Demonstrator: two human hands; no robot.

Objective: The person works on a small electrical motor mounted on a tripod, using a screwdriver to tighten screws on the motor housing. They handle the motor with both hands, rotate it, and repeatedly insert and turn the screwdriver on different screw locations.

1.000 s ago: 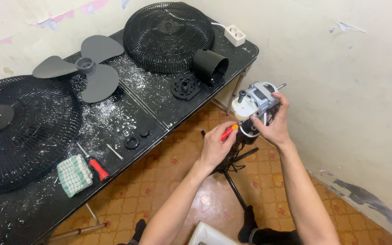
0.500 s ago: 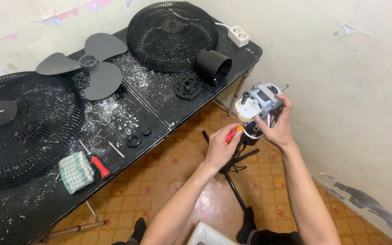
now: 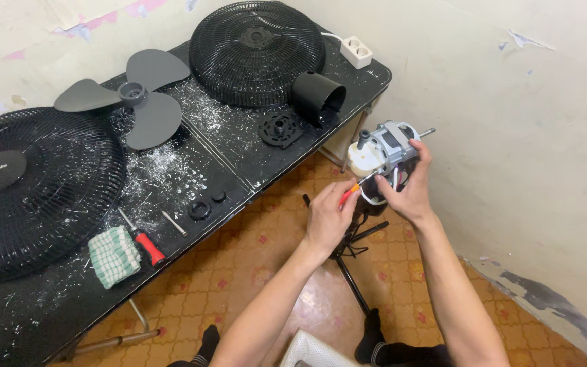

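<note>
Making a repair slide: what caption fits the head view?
Left hand works a red-handled screwdriver into a fan motor steadied by the right hand, beside a table of fan parts.

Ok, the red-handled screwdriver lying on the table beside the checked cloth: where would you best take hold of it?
By its red handle, from above. The screwdriver lies flat on the black table, thin shaft pointing away toward the fan guard. The handle is its thickest part, near the table's front edge; the checked cloth crowds its left, so the right side looks freer.
</note>
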